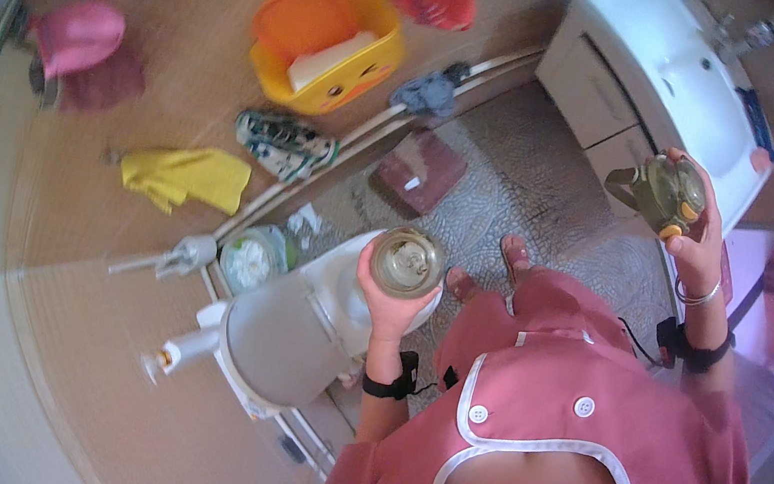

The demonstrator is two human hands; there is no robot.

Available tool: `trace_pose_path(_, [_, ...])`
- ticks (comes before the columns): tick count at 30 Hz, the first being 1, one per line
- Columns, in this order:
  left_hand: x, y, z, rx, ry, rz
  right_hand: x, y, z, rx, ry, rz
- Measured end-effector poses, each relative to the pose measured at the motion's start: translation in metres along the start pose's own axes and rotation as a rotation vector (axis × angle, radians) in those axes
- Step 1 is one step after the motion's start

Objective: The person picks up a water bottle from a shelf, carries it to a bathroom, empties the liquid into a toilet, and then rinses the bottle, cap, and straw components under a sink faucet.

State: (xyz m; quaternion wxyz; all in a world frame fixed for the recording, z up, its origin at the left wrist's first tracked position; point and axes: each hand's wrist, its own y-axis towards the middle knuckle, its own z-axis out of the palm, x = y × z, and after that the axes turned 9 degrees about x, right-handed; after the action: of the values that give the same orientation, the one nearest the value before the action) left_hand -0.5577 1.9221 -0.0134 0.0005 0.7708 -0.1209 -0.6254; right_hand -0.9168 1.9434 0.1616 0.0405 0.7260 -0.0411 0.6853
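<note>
My left hand [389, 303] is closed around a round, see-through cup or bottle body [408, 262], seen from above above the toilet bowl; some small dark bits show at its bottom. In my right hand [701, 250] is a greenish see-through bottle lid [668, 192] with orange-yellow parts and a strap or handle on its left side. It is held near the edge of the washbasin cabinet. Beneath my left hand lies the white toilet [338, 287], its grey-white lid [283, 343] raised.
A white washbasin [705, 102] tops a cabinet [593, 92] at the upper right. On the floor stand a dark red box or stool [418, 175] and a waste bin [251, 258]. A yellow basket [350, 88], a yellow cloth [196, 177] and a pink scoop [81, 38] hang on the wall.
</note>
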Motion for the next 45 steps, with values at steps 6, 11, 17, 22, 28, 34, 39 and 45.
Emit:
trace_pose_path(6, [-0.051, 0.084, 0.068, 0.330, -0.088, 0.299, 0.040, -0.025, -0.075, -0.182, -0.060, -0.163])
trace_pose_path(11, [-0.091, 0.139, 0.147, 0.506, -0.034, 0.343, 0.076, -0.033, -0.163, -0.389, -0.394, -0.226])
trace_pose_path(17, [-0.159, 0.208, 0.255, 0.658, -0.004, 0.233, 0.077, -0.013, -0.276, -0.443, -0.656, -0.044])
trace_pose_path(22, [-0.196, 0.257, 0.343, 0.739, 0.033, 0.246, 0.058, 0.025, -0.342, -0.362, -0.785, 0.087])
trace_pose_path(28, [-0.213, 0.298, 0.413, 0.784, 0.135, 0.302, 0.030, 0.078, -0.388, -0.116, -0.809, 0.250])
trace_pose_path(34, [-0.201, 0.333, 0.441, 0.869, 0.188, 0.296, 0.006, 0.157, -0.397, -0.047, -0.881, 0.482])
trace_pose_path(39, [-0.191, 0.353, 0.450, 0.939, 0.199, 0.328, -0.010, 0.218, -0.402, -0.088, -0.859, 0.666])
trace_pose_path(45, [-0.190, 0.369, 0.453, 1.013, 0.171, 0.319, -0.045, 0.276, -0.413, -0.127, -0.843, 0.719])
